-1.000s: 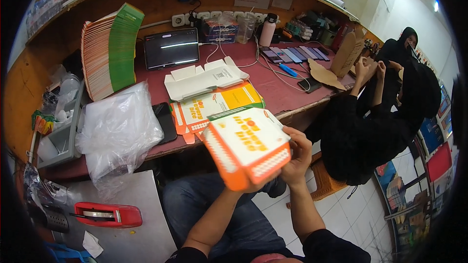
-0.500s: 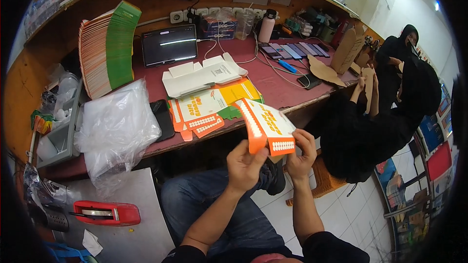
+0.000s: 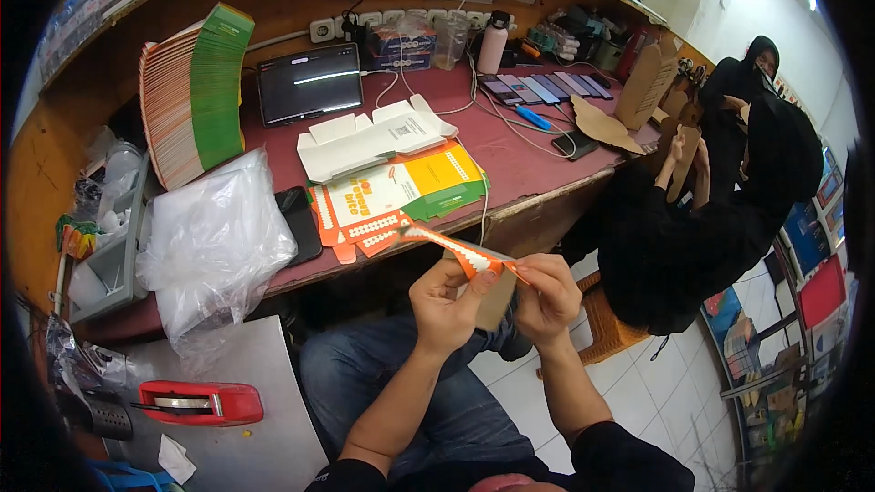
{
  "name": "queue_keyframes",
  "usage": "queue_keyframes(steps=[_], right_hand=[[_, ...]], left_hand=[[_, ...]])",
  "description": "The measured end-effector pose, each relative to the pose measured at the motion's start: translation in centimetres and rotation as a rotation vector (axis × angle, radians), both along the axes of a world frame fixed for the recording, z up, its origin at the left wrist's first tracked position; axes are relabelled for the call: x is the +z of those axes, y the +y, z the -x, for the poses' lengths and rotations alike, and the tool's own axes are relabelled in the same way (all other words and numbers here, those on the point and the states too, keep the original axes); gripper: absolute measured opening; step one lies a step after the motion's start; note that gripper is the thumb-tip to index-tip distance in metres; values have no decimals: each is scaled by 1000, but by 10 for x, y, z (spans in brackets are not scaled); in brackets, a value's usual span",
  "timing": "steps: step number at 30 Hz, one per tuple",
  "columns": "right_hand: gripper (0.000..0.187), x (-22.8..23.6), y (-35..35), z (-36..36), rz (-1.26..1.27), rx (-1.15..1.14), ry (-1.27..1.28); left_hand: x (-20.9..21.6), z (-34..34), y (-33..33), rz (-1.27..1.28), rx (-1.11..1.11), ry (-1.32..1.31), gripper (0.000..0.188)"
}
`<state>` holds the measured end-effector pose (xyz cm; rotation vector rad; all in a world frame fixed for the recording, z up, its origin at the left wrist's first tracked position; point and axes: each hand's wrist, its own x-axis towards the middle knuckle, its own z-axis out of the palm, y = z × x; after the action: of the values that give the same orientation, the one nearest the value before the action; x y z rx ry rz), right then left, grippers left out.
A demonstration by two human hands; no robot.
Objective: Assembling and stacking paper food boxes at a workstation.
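Observation:
Between my two hands, above my lap, is a partly folded carton (image 3: pixel 468 256) with orange and white edges, seen nearly edge-on. My left hand (image 3: pixel 447 305) pinches its near edge, thumb uppermost. Fingers of my right hand (image 3: pixel 550 299) grip the carton's right end. A plain brown flap (image 3: pixel 497 301) hangs down between the hands. Just beyond, on the maroon table (image 3: pixel 529 169), lie flat orange, yellow and green printed carton blanks (image 3: pixel 392 189). A white unfolded carton (image 3: pixel 375 138) rests partly over them.
A tall stack of carton blanks (image 3: pixel 196 91) stands at the back left, near a tablet (image 3: pixel 311 82) and a clear plastic bag (image 3: pixel 219 232). A red tape dispenser (image 3: pixel 200 403) sits on a metal surface. Several phones (image 3: pixel 547 88) lie farther right. Another person (image 3: pixel 684 246) sits right, holding brown cardboard.
The carton has tipped from showing its printed face to nearly edge-on. My left hand has shifted slightly left, and my right hand has moved a little lower and left.

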<state>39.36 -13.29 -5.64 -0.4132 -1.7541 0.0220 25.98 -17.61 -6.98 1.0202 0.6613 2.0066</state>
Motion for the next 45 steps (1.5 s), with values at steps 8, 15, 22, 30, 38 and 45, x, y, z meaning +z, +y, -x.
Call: queue_keyframes(steps=[8, 15, 22, 30, 38, 45], right_hand=[[11, 14, -20, 14, 466, 254, 231], [11, 20, -22, 18, 479, 215, 165], [10, 24, -21, 20, 465, 174, 238], [19, 33, -26, 15, 459, 176, -93], [77, -1, -35, 16, 235, 68, -331], [90, -51, -35, -23, 582, 476, 161]], left_hand=[[-8, 11, 0, -201, 338, 331, 15], [-5, 18, 0, -221, 230, 365, 15], [-2, 22, 0, -199, 238, 422, 14], [-6, 25, -1, -126, 287, 410, 21], [19, 12, -3, -304, 418, 336, 28], [32, 20, -7, -437, 228, 898, 28]])
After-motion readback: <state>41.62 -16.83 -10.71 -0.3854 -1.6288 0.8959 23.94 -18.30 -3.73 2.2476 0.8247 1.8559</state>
